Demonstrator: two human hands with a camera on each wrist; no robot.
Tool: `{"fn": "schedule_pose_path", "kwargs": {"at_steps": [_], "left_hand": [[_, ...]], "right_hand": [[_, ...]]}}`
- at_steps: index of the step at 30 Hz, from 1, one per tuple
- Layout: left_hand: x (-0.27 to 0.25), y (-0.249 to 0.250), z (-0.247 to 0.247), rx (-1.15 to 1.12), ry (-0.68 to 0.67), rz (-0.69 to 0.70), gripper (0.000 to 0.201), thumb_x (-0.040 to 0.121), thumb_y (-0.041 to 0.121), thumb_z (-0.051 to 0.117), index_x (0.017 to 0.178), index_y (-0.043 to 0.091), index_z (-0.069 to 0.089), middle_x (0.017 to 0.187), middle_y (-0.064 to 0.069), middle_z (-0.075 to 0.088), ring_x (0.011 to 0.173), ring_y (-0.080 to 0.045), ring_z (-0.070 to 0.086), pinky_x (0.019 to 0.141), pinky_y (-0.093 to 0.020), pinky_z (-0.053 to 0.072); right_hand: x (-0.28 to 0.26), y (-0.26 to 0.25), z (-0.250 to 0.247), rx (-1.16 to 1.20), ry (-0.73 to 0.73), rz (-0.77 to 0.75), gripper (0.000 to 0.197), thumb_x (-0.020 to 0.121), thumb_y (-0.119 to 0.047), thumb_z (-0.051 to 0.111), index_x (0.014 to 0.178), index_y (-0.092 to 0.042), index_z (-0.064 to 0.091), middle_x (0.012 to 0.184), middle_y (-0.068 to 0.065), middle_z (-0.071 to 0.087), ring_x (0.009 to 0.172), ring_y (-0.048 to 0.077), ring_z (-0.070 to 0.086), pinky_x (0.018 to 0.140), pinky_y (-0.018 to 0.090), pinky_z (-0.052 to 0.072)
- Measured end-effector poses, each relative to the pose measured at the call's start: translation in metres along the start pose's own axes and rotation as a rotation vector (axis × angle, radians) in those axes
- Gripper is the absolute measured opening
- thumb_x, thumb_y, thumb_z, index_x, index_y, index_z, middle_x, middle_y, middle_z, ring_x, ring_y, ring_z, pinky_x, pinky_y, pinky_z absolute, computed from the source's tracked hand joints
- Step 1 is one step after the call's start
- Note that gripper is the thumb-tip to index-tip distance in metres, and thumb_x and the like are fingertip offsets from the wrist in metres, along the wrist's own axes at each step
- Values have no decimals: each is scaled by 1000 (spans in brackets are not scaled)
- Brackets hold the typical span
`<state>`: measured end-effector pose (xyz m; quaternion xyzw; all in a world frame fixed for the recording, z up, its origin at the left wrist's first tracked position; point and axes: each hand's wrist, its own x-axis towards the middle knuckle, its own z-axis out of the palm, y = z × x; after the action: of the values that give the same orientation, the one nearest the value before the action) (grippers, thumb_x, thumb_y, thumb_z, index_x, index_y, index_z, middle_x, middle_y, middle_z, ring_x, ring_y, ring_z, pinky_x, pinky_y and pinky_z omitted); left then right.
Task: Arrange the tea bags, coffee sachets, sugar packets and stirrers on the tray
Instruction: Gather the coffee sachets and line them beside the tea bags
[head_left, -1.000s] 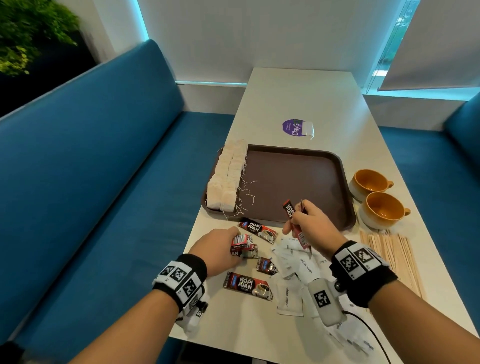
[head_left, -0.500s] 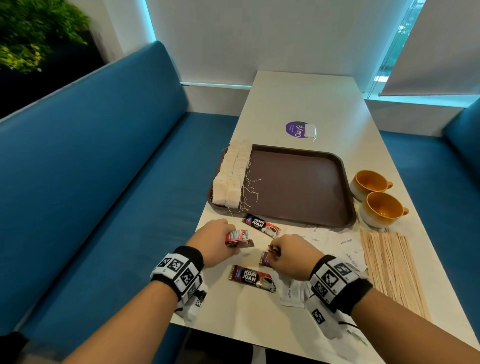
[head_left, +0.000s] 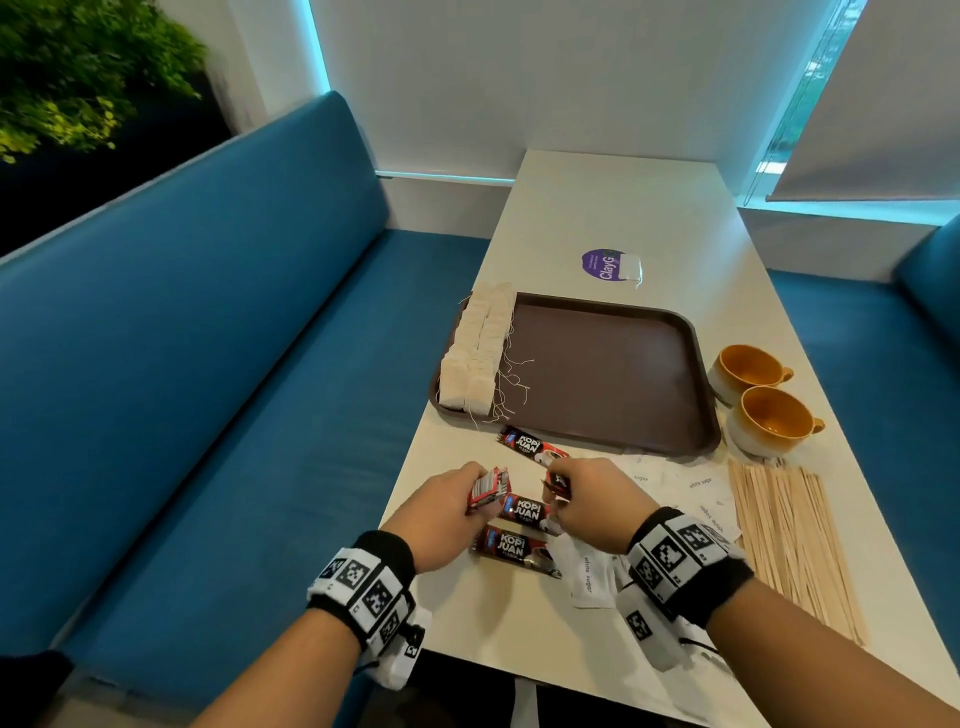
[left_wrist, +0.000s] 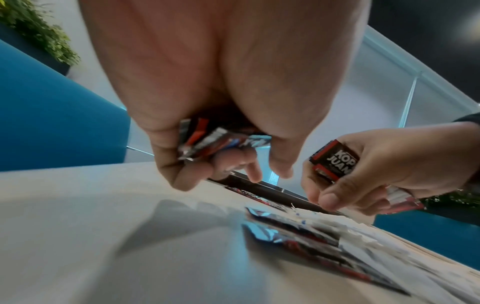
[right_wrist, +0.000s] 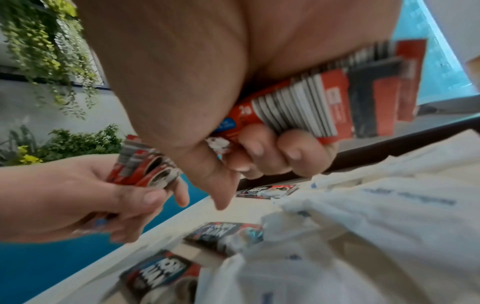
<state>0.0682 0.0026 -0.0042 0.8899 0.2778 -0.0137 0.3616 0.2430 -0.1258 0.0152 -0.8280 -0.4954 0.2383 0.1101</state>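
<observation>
A: Left of the tray, our left hand curls tight round a bunch of coffee sachets, gathering them, we reckon, to carry over in one go.

B: And our right hand, just near of the tray, clamps another sachet, thumb reaching for the loose ones.

A: On the tray, only tea bags along its left edge.

B: Sugar packets and stirrers wait near of it; cups right of it.
</observation>
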Motion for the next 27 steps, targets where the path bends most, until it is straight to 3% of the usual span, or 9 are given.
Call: {"fn": "schedule_pose_path", "kwargs": {"at_steps": [3, 6, 8, 10, 13, 17, 21, 24, 27], "left_hand": [[16, 7, 4, 36, 57, -3, 13, 98, 34, 63, 99, 26, 53, 97, 3, 65, 89, -18, 59, 75, -33, 48], [34, 13, 8, 68, 21, -1, 15, 93, 25, 67, 103, 27, 56, 104, 1, 69, 96, -21, 63, 86, -39, 53], [41, 18, 12, 157, -28, 11, 14, 92, 23, 64, 105, 27, 60, 104, 0, 70, 96, -24, 64, 87, -41, 54], [44, 19, 14, 231, -39, 6, 10, 92, 24, 61, 101, 28, 62, 100, -1, 71, 94, -26, 64, 85, -42, 55], [45, 15, 9, 277, -37, -21, 6, 90, 27, 63, 87, 29, 58, 94, 0, 70, 91, -25, 65, 80, -40, 56], [39, 2, -8, 281, -114, -115, 22, 87, 39, 73, 96, 21, 64, 98, -2, 70, 91, -22, 65, 75, -31, 50], [26, -13, -23, 178, -171, -239, 24, 83, 34, 77, 96, 15, 71, 92, -4, 75, 81, -18, 69, 64, -25, 52], [19, -21, -30, 97, -174, -265, 12, 84, 27, 75, 82, 17, 68, 78, -1, 71, 65, -14, 64, 55, -20, 48], [13, -24, -32, -37, -140, -283, 12, 87, 19, 67, 78, 15, 61, 68, -1, 66, 57, -17, 61, 54, -25, 53]], "right_hand": [[-9, -7, 12, -44, -75, 18, 13, 85, -31, 65, 77, -28, 56, 83, -6, 61, 79, 18, 62, 68, 30, 52], [-19, -16, 34, -70, -110, -13, 29, 81, -47, 71, 102, -29, 64, 98, -6, 55, 85, 19, 60, 79, 38, 57], [-20, -18, 45, -117, -62, -26, 33, 86, -41, 63, 117, -30, 63, 112, -7, 55, 92, 23, 62, 83, 39, 56], [-20, -16, 47, -134, -24, -44, 32, 89, -36, 59, 120, -30, 64, 122, -8, 54, 97, 24, 63, 82, 37, 55], [-23, -13, 44, -197, -5, -106, 27, 91, -36, 58, 115, -27, 65, 121, -9, 55, 95, 24, 63, 77, 35, 53], [-22, -12, 36, -211, 5, -184, 36, 88, -31, 55, 124, -33, 60, 116, -12, 57, 98, 21, 63, 74, 33, 50], [-14, -11, 27, -102, 26, -175, 7, 89, -27, 56, 95, -27, 53, 94, -9, 52, 86, 20, 57, 70, 33, 48], [-7, -4, 24, 41, 104, -132, 8, 88, -27, 60, 85, -25, 53, 89, -6, 57, 79, 17, 56, 71, 35, 51], [-1, 3, 25, 94, 134, -98, 18, 89, -33, 66, 80, -27, 51, 88, -10, 53, 81, 16, 54, 73, 34, 49]]}}
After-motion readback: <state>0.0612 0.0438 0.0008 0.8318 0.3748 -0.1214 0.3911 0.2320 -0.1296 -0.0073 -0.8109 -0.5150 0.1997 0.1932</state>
